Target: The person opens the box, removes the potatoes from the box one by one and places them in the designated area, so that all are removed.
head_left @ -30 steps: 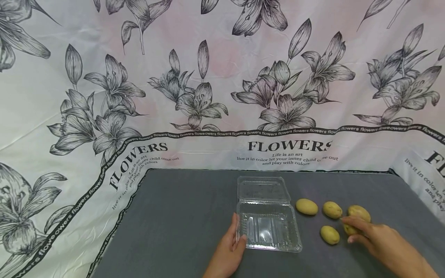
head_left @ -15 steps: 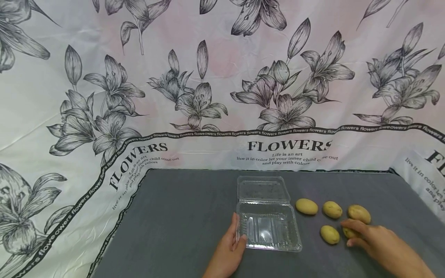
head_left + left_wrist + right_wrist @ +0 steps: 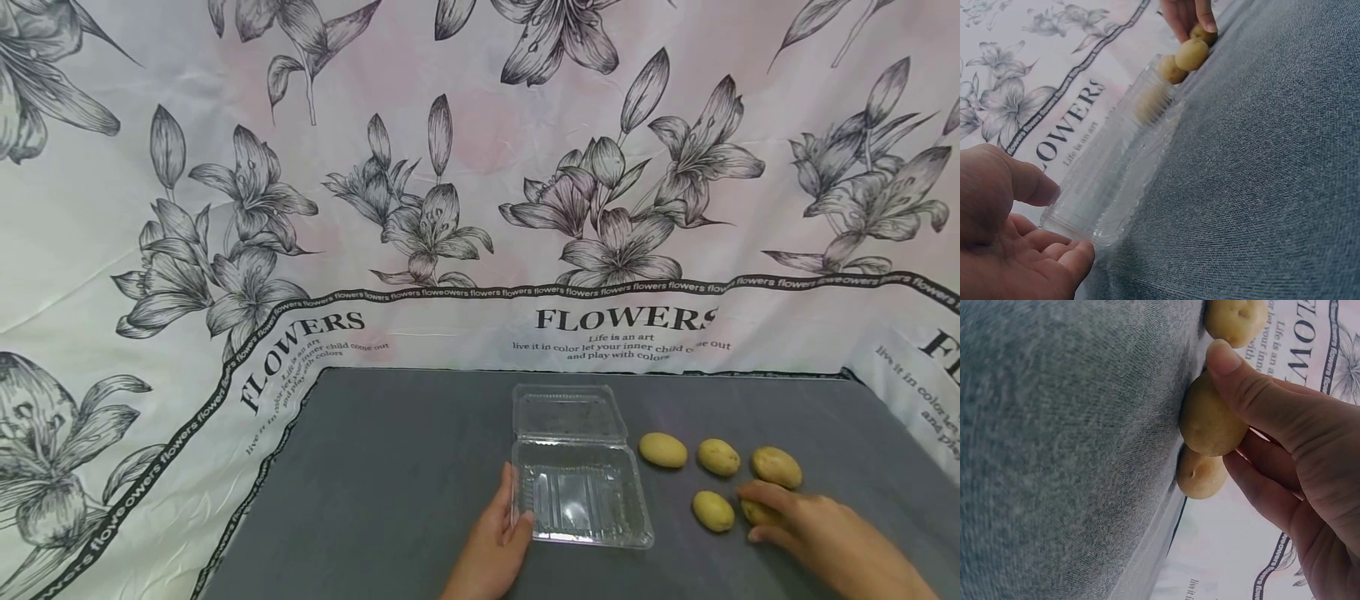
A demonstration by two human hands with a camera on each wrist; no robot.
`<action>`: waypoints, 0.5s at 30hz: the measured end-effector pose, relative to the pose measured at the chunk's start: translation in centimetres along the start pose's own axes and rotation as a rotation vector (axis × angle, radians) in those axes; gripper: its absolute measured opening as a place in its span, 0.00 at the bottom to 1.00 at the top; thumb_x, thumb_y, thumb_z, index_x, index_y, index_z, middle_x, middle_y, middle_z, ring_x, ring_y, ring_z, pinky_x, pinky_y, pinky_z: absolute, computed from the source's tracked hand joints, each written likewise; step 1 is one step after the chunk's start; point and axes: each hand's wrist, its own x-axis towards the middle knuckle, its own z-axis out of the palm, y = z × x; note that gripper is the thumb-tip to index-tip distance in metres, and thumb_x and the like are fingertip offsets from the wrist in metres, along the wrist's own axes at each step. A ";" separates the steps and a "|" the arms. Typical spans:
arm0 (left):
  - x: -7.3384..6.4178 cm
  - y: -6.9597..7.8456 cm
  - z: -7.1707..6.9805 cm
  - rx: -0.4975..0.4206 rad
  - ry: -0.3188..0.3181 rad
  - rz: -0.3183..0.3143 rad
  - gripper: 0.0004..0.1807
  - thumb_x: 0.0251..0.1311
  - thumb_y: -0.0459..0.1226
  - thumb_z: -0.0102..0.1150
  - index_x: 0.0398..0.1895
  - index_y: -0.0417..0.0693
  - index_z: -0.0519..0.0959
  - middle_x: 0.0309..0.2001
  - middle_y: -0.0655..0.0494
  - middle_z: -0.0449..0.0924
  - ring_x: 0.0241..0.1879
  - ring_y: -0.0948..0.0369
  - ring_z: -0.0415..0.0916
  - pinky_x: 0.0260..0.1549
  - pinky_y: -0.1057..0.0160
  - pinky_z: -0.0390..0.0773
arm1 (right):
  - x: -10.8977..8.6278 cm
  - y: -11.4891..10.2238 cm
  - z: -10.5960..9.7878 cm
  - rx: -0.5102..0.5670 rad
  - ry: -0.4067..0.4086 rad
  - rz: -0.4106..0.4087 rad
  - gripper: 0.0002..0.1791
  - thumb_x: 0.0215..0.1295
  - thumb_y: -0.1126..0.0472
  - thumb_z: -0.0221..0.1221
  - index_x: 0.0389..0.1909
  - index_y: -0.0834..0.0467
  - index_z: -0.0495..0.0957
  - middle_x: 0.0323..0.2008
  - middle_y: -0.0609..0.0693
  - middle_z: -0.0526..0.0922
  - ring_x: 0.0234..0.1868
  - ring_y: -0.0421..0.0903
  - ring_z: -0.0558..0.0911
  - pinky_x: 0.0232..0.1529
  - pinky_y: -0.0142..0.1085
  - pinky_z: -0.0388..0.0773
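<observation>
A clear plastic clamshell container (image 3: 581, 492) lies opened flat on the grey cloth, its lid (image 3: 568, 414) folded back toward the wall. My left hand (image 3: 491, 542) holds its left side, thumb at the rim (image 3: 1054, 197) and fingers along the outer wall. To the right of the container, my right hand (image 3: 825, 533) pinches a small yellow potato (image 3: 1210, 419) between thumb and fingers. That potato is down at the cloth, partly covered by the fingers in the head view. Beside it lies another potato (image 3: 713, 511), and one more (image 3: 777, 467) is just behind it.
Two further potatoes (image 3: 663, 450) (image 3: 718, 457) lie in the back row, between the container and the right hand. The grey cloth (image 3: 390, 483) covers the table. A white flower-printed curtain (image 3: 465, 250) hangs behind and along the sides.
The fingers of my right hand have drawn slightly nearer, away from the back potato, with the same potato in their grip. The left hand and container stay put. The head view tilts a little.
</observation>
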 end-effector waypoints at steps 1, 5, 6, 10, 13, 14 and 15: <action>0.0 0.0 0.0 0.000 0.000 0.002 0.41 0.81 0.35 0.52 0.85 0.34 0.41 0.84 0.36 0.42 0.82 0.40 0.43 0.74 0.48 0.55 | 0.0 0.0 0.0 -0.001 -0.007 0.004 0.23 0.58 0.52 0.76 0.55 0.46 0.83 0.35 0.31 0.83 0.25 0.26 0.76 0.24 0.33 0.76; 0.1 -0.2 -0.1 0.001 -0.006 0.016 0.41 0.81 0.34 0.51 0.84 0.33 0.41 0.84 0.35 0.43 0.81 0.40 0.43 0.75 0.48 0.55 | 0.2 0.0 0.1 -0.010 -0.018 0.006 0.24 0.58 0.52 0.77 0.55 0.48 0.82 0.34 0.32 0.84 0.24 0.26 0.75 0.24 0.33 0.75; 0.1 -0.2 -0.2 -0.002 -0.008 0.021 0.41 0.81 0.34 0.51 0.84 0.32 0.40 0.84 0.34 0.42 0.81 0.40 0.43 0.75 0.49 0.55 | 0.3 0.0 0.1 -0.014 -0.021 0.006 0.24 0.58 0.52 0.77 0.55 0.48 0.82 0.34 0.32 0.84 0.24 0.26 0.75 0.24 0.33 0.75; 0.0 -0.3 -0.2 -0.004 -0.005 0.032 0.41 0.80 0.33 0.51 0.84 0.31 0.41 0.83 0.33 0.43 0.81 0.39 0.43 0.75 0.48 0.56 | 0.4 -0.2 0.2 -0.017 -0.035 0.015 0.24 0.59 0.52 0.76 0.55 0.48 0.82 0.33 0.31 0.83 0.23 0.26 0.75 0.23 0.33 0.75; 0.0 -0.4 -0.2 -0.005 0.002 0.040 0.41 0.80 0.32 0.52 0.84 0.30 0.41 0.83 0.32 0.43 0.81 0.38 0.43 0.74 0.47 0.56 | 0.4 -0.4 0.2 -0.030 -0.042 0.030 0.24 0.59 0.52 0.76 0.55 0.48 0.82 0.31 0.30 0.82 0.22 0.26 0.74 0.23 0.33 0.74; 0.0 -0.4 -0.2 -0.008 0.006 0.041 0.41 0.80 0.32 0.52 0.84 0.30 0.41 0.83 0.31 0.43 0.81 0.38 0.43 0.74 0.46 0.56 | 0.4 -0.4 0.2 -0.035 -0.044 0.031 0.24 0.59 0.52 0.76 0.55 0.48 0.82 0.31 0.30 0.81 0.22 0.27 0.74 0.23 0.33 0.73; 0.0 -0.4 -0.2 -0.014 0.010 0.037 0.41 0.80 0.33 0.52 0.84 0.30 0.41 0.83 0.31 0.43 0.81 0.38 0.43 0.74 0.46 0.55 | 0.3 -0.5 0.2 -0.039 -0.045 0.034 0.24 0.59 0.51 0.76 0.56 0.48 0.82 0.30 0.30 0.81 0.22 0.27 0.73 0.23 0.33 0.73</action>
